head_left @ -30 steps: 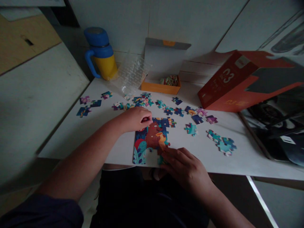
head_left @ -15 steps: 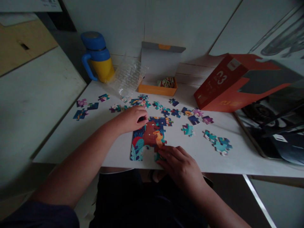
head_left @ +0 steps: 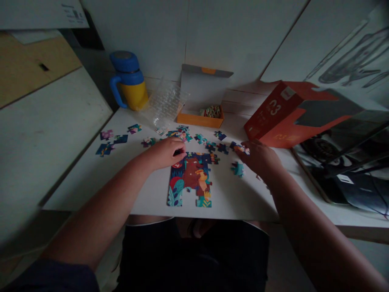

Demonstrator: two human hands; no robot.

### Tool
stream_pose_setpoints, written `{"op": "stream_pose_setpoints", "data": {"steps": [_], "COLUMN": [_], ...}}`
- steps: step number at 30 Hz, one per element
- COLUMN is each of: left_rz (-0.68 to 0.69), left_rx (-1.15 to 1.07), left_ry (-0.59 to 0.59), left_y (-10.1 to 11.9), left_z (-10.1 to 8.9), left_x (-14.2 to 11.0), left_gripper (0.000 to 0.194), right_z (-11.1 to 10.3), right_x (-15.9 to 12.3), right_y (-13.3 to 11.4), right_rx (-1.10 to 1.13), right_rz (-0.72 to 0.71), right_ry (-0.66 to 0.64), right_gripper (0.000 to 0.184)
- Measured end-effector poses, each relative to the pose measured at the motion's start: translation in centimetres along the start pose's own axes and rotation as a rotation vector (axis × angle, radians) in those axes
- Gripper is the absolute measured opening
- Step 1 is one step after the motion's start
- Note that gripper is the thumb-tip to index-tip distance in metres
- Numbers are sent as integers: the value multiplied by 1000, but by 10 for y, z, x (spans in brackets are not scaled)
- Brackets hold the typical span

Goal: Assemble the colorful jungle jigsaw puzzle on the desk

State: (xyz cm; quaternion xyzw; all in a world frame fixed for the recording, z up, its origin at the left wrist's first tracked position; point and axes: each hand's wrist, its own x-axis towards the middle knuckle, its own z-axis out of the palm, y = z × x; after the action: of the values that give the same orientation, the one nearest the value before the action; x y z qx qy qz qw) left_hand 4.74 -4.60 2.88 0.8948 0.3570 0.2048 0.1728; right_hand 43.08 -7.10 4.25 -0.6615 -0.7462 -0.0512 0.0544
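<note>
A partly joined jigsaw puzzle with a brown bear lies flat near the table's front edge, with a gap along its lower side. At its upper left rests my left hand, fingers curled; whatever may be inside them is hidden. My right hand is stretched out to the right, palm down. Its thumb and forefinger are apart, over loose puzzle pieces that it partly covers. A teal puzzle piece lies just left of that hand.
More loose pieces lie at the left and along the back. Behind stand a blue and yellow flask, a clear plastic bag, an open orange box and a leaning red box. A dark device sits at the right.
My right hand has left the puzzle's lower right corner and moved up and right to the loose pieces, baring the corner piece there. My left hand stays at the puzzle's upper left.
</note>
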Motion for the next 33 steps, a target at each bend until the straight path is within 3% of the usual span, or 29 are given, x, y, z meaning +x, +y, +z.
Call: {"op": "stream_pose_setpoints", "data": {"steps": [5,13,16,20,25,28,33], "left_rz": [-28,-80,-58,-24,-12,-12,-12], "left_rx": [22,32,38,38,42,34,11], "left_ry": [32,40,30,19,9,2,-12], "left_y": [-7,-9,-8,-8,-9,-9,-7], "left_z": [-5,-7,-5,-2,2,2,2], "left_x": [-2,-2,-2,-1,0,0,-1], "left_gripper": [13,11,12,15,14,13,12], "right_z": [10,16,11,5,9,18,33], "right_x": [44,74,72,66,64,61,50], "right_y": [21,35,33,7,-54,-86,-104], "right_rx": [123,134,256,585,946,1093,1199], "right_rz": [-10,38,100,86,-66,-35,49], "right_ry": [-222,-286,-198,-76,-184,-231,-265], "right_gripper": [36,33,40,50,45,39,21]}}
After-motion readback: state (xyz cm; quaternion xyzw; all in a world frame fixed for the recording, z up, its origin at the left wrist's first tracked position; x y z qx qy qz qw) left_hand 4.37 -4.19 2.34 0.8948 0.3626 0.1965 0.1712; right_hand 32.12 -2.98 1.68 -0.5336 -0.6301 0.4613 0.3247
